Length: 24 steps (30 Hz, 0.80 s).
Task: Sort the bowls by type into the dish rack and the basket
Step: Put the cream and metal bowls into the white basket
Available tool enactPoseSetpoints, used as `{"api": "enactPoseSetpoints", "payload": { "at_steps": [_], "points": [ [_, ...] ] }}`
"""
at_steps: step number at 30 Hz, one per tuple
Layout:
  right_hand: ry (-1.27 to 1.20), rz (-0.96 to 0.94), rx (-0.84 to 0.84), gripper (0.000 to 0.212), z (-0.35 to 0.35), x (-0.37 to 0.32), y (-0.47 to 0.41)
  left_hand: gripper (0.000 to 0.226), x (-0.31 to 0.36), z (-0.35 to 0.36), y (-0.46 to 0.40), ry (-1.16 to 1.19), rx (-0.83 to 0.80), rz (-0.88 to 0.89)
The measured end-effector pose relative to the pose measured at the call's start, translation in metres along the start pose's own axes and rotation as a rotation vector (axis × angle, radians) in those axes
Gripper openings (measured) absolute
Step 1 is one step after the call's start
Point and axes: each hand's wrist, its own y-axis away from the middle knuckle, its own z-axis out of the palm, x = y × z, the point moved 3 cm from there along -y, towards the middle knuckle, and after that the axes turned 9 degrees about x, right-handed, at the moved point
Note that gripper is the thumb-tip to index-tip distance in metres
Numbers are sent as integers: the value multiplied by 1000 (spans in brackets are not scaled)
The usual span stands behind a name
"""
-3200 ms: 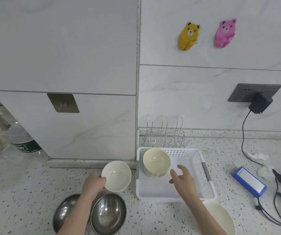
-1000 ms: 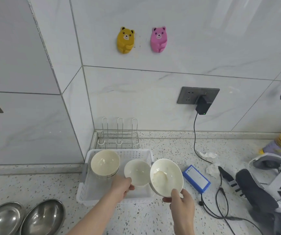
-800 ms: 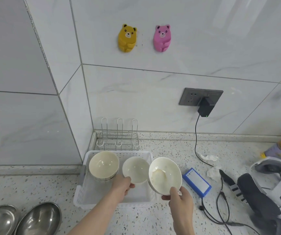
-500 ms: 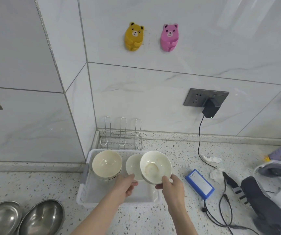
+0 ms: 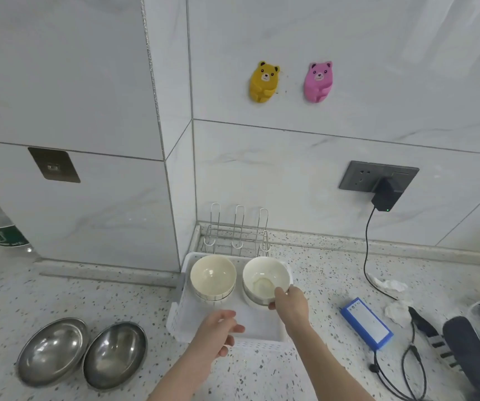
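Note:
A white plastic basket [image 5: 181, 319] sits on the counter with a wire dish rack [image 5: 237, 238] behind it. Inside the basket, a cream bowl [image 5: 212, 276] stands at the back left on another bowl. To its right a white bowl [image 5: 263, 276] rests nested in a second white bowl. My right hand [image 5: 289, 303] pinches the near rim of that upper white bowl. My left hand [image 5: 218, 332] hovers over the basket's front with relaxed fingers, holding nothing. Two steel bowls [image 5: 52, 350] [image 5: 114, 353] lie on the counter at the lower left.
A blue box [image 5: 366, 322], crumpled tissues [image 5: 389, 285] and a black charger cable [image 5: 367, 250] lie right of the basket. Dark gear [image 5: 473, 351] fills the lower right corner. A bottle [image 5: 0, 230] stands at the far left. The wall corner juts out behind the basket.
Both white bowls went down into the basket's right side, one nested in the other. My left hand let go and drew back. The view shifted left.

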Motion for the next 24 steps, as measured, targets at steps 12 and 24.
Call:
{"api": "enactPoseSetpoints", "payload": {
  "at_steps": [12, 24],
  "points": [
    [-76, 60, -57, 57, 2, 2, 17, 16, -41, -58, 50, 201, 128, -64],
    [-224, -48, -196, 16, 63, -12, 168, 29, -110, -235, 36, 415, 422, -191]
  ]
}}
